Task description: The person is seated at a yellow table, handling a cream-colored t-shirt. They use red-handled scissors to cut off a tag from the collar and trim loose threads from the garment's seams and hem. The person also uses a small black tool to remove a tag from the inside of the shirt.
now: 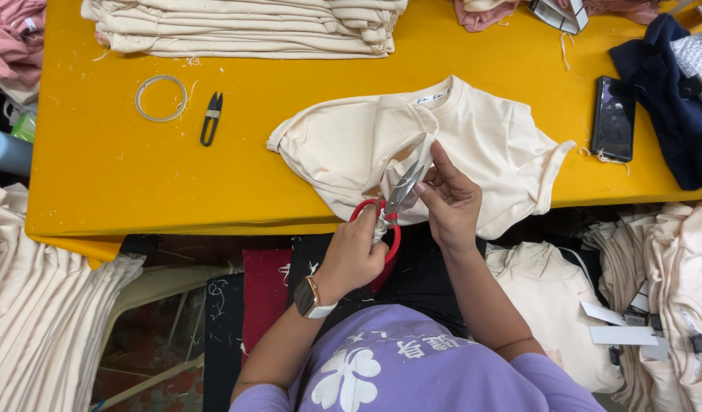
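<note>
A cream T-shirt (pixel 488 133) lies crumpled on the yellow table (pixel 122 175), hanging over the near edge. My left hand (pixel 357 250), with a watch on its wrist, grips red-handled scissors (pixel 389 210) whose blades point up into the shirt's fabric. My right hand (pixel 448 200) pinches a bit of the shirt right by the scissor blades, its forefinger stretched up along the cloth.
A small black thread snipper (pixel 210 117) and a ring of tape (pixel 161 98) lie at the left of the table. A stack of folded cream shirts (pixel 244 27) sits at the back, a black phone (pixel 614 118) and dark garment (pixel 671 99) at the right. Cream shirt piles flank me.
</note>
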